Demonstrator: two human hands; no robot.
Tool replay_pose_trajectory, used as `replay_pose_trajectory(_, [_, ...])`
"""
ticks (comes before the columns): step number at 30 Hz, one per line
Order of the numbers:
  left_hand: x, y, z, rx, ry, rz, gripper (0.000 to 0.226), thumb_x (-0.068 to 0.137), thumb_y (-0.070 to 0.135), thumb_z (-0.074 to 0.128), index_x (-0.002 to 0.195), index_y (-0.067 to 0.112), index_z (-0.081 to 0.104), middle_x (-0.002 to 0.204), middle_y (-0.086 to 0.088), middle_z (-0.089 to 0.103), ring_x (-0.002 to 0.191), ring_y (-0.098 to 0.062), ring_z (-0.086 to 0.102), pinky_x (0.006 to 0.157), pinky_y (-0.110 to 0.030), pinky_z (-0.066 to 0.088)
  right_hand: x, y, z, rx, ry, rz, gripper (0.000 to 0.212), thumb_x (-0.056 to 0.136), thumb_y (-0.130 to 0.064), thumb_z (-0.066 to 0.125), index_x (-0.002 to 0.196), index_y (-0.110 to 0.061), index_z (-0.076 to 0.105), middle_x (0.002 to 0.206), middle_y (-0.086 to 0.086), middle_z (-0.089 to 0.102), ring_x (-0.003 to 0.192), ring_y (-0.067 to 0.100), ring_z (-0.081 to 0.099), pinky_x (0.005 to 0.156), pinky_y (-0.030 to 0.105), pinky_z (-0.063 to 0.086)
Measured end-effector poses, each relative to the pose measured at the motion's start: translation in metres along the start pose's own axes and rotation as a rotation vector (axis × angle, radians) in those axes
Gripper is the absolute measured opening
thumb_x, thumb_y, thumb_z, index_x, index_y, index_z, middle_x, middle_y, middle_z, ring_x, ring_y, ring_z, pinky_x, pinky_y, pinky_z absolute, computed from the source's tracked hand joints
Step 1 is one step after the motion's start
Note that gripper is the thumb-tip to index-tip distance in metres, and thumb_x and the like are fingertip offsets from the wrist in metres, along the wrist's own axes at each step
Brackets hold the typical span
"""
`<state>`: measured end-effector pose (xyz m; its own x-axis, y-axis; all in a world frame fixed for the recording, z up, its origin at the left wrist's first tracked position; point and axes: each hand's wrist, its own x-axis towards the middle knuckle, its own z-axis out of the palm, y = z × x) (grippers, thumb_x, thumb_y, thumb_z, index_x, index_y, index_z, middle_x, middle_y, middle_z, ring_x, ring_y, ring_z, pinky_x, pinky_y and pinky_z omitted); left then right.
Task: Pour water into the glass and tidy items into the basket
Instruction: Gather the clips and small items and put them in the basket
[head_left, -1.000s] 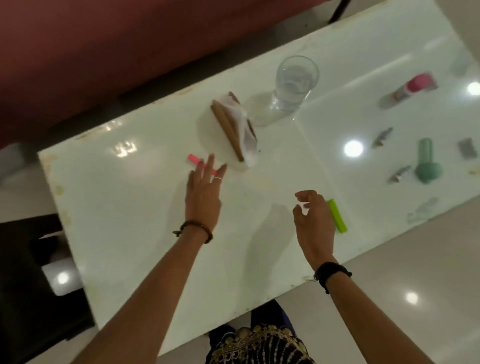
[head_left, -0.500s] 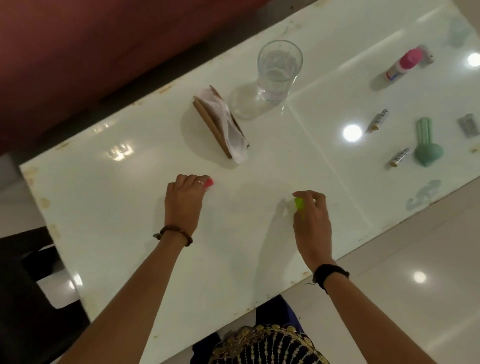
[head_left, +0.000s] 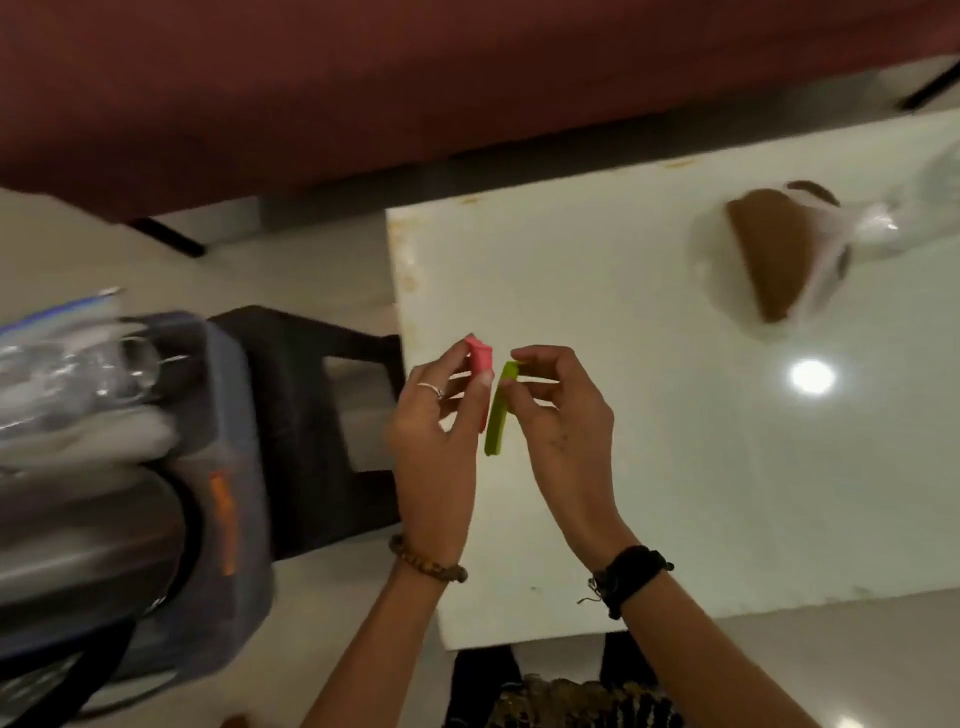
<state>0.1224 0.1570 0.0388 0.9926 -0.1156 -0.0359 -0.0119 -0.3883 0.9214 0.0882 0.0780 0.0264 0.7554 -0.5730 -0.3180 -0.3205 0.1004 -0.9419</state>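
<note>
Pink stick (head_left: 480, 358) and green stick (head_left: 497, 415), flat on the surface (head_left: 649, 467) a moment ago, are now lifted side by side, the left hand (head_left: 439, 431) pinching pink, the right hand (head_left: 563, 415) green. The view has swung toward the basket (head_left: 228, 467) at left, likely their destination.

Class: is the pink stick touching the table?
Apart. The head view shows the left hand holding the pink stick above the table.
</note>
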Motion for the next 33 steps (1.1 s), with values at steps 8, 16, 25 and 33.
replay_pose_trajectory(8, [0.02, -0.078, -0.214, 0.161, 0.334, -0.219, 0.03, 0.084, 0.013, 0.063, 0.113, 0.022, 0.06, 0.104, 0.002, 0.067, 0.093, 0.0, 0.062, 0.08, -0.009, 0.047, -0.068, -0.016, 0.211, -0.308, -0.476, -0.186, 0.007, 0.088, -0.013, 0.06, 0.093, -0.015, 0.056, 0.099, -0.002, 0.052, 0.08, 0.011, 0.059, 0.07, 0.014, 0.047])
replay_pose_trajectory(16, [-0.001, -0.127, -0.233, 0.505, 0.049, -0.269, 0.038, 0.092, 0.023, 0.053, 0.129, 0.017, 0.047, 0.117, -0.004, 0.061, 0.097, -0.013, 0.06, 0.078, -0.008, 0.039, -0.069, 0.01, 0.249, -0.806, -0.731, -0.387, 0.019, 0.089, -0.006, 0.046, 0.108, -0.008, 0.051, 0.108, 0.011, 0.062, 0.089, 0.029, 0.063, 0.07, 0.027, 0.042])
replay_pose_trajectory(25, [-0.001, -0.108, -0.207, 0.45, 0.104, -0.272, 0.031, 0.091, 0.017, 0.047, 0.122, 0.014, 0.052, 0.114, -0.007, 0.061, 0.093, -0.004, 0.052, 0.077, 0.002, 0.034, -0.046, -0.002, 0.212, -0.56, -0.669, -0.346, 0.032, 0.09, -0.016, 0.051, 0.121, -0.015, 0.045, 0.093, 0.008, 0.067, 0.077, 0.019, 0.065, 0.074, 0.033, 0.055])
replay_pose_trajectory(33, [-0.01, -0.026, -0.037, 0.329, -0.107, -0.033, 0.027, 0.089, 0.005, 0.054, 0.115, 0.013, 0.057, 0.11, 0.005, 0.059, 0.09, 0.001, 0.057, 0.082, 0.002, 0.038, -0.001, 0.023, 0.032, -0.281, -0.292, -0.057, 0.032, 0.088, -0.018, 0.058, 0.114, -0.028, 0.044, 0.084, -0.009, 0.061, 0.059, 0.012, 0.063, 0.059, 0.032, 0.057])
